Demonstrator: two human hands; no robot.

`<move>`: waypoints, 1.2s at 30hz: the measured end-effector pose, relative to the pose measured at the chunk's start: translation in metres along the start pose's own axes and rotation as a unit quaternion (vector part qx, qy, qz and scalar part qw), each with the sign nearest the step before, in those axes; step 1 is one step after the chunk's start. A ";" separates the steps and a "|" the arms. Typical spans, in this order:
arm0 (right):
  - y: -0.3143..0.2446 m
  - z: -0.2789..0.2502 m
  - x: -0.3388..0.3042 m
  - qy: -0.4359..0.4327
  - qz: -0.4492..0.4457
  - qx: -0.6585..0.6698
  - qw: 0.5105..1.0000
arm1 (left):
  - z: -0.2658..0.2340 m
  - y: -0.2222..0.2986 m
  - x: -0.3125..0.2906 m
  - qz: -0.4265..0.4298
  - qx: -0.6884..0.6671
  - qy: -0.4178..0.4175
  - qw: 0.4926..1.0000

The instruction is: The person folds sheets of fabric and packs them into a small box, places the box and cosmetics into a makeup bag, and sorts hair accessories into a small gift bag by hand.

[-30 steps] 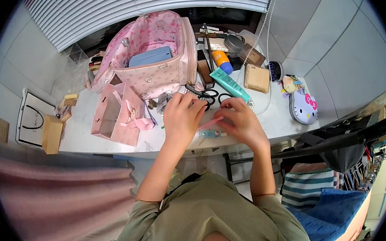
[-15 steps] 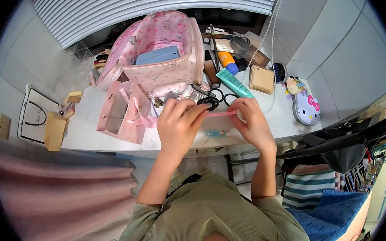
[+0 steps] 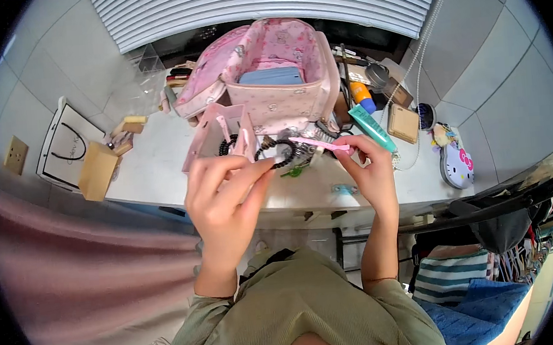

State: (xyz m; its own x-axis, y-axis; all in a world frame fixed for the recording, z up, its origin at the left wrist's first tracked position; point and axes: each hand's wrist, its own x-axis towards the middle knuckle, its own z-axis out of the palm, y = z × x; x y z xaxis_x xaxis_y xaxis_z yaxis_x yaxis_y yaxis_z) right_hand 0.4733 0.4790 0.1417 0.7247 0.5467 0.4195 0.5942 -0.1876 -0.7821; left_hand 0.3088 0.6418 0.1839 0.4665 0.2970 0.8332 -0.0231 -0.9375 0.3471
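My left hand pinches a black coiled hair tie between its fingertips, in front of the small pink paper bag. Another black coiled hair tie shows inside that bag. Between thumb and fingers, my right hand grips a slim pink stick, its far end pointing left toward the hair tie; its exact kind is unclear. Below the hands lie a green clip-like piece and a small light-blue item near the desk's front edge.
An open pink patterned case stands behind, with a blue pack inside. To the right are a teal tube, an orange bottle, a beige compact and a cat-shaped tin. A white paper bag stands left.
My hands have moved apart; the pink stick that spanned them is now only in my right hand. My left hand holds the hair tie near the pink bag. The whole view has shifted.
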 end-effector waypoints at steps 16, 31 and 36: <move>-0.073 0.093 0.035 0.122 -0.207 -0.075 0.968 | -0.040 -0.080 0.000 -0.080 0.035 -0.017 0.996; -0.070 0.098 0.013 0.077 -0.188 -0.048 0.978 | -0.047 -0.075 -0.010 -0.070 -0.081 -0.049 0.993; -0.057 0.082 0.002 0.104 -0.149 -0.056 0.982 | -0.032 -0.050 -0.020 0.038 -0.132 -0.076 0.988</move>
State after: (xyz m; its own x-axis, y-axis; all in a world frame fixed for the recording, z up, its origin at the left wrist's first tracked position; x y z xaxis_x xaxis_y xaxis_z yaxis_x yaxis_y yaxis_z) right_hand 0.4120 0.5572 0.1493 0.5617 0.4140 0.7162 0.8167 -0.1395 -0.5599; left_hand 0.2725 0.6887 0.1635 0.5807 0.1780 0.7944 -0.2841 -0.8701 0.4027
